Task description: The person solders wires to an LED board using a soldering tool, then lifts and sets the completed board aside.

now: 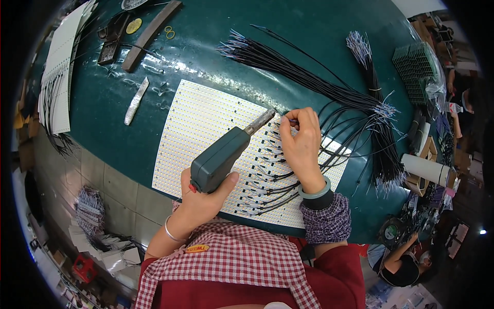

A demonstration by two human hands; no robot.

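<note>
Left grip [204, 205] around green gun-shaped tool [220, 160] over white panel [191, 123]

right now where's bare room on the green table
Free: glossy green tabletop between two small yellow rings and long black cable bundle; also between the silver tapered tool and leftmost white panels. Crowded: right side, around stacked green boards.

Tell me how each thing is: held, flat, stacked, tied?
Green soldering gun: gripped in the left hand; hot or not, can't tell
Right hand: bent beside the soldering gun's tip
White LED panel: flat, partly covered by black wires
Upper-right wire bundle: tied with a band
Green circuit boards: stacked
White panels at left: overlapping
Yellow rings: lying loose
</note>
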